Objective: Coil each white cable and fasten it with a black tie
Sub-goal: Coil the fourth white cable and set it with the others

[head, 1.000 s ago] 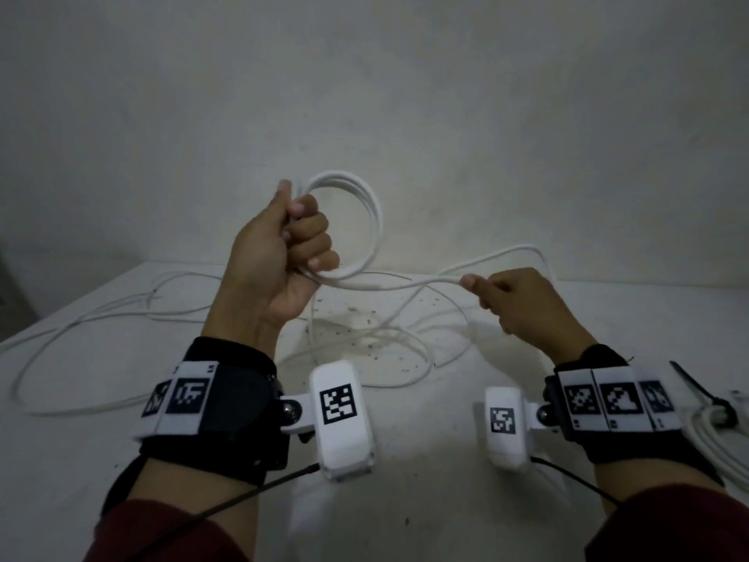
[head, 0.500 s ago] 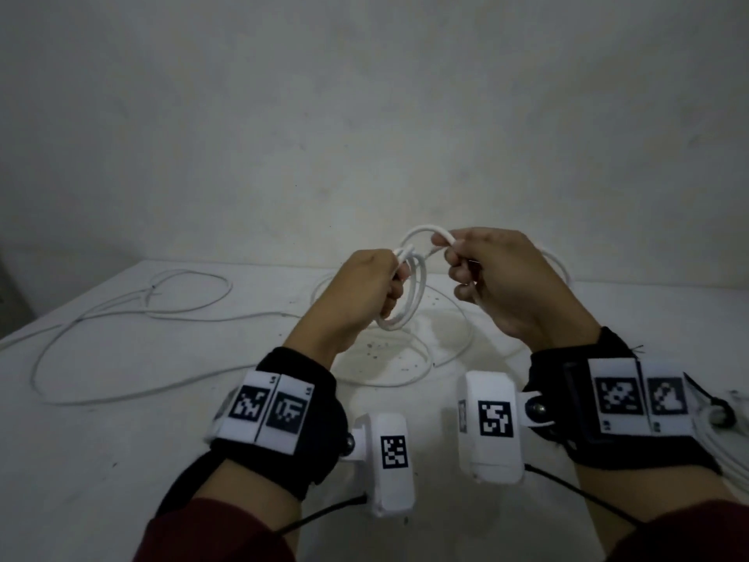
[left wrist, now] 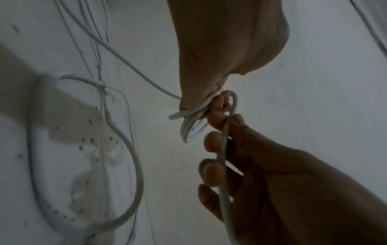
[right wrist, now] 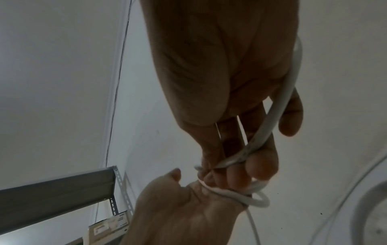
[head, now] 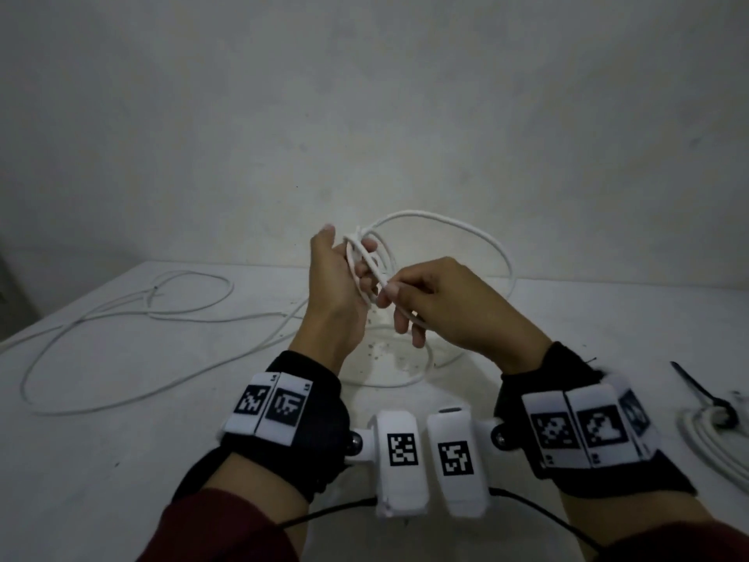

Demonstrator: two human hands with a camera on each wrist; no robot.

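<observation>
My left hand (head: 338, 285) is held up over the table's middle and grips a small coil of white cable (head: 367, 257), its fingers curled through the loops and the thumb pointing up. My right hand (head: 441, 306) touches it from the right, pinching the same cable's free run (head: 389, 283) between thumb and forefinger. From the coil a wide slack loop (head: 478, 233) arcs behind both hands and drops to the table. In the left wrist view the coil (left wrist: 190, 129) hangs below my left hand (left wrist: 226, 49). The cable (right wrist: 278, 107) crosses my right hand's fingers (right wrist: 291, 116).
A second white cable (head: 121, 314) sprawls loose across the white table's left half (head: 121, 460). At the right edge lies a loose black tie (head: 693, 385) beside a coiled white cable (head: 705, 444) with a black tie round it. A grey shelf (right wrist: 56, 190) shows in the right wrist view.
A second ago my hands were apart, the left raised with the coil, the right drawing cable out. The right hand came in to the left, which sank lower, and a wide slack loop formed behind.
</observation>
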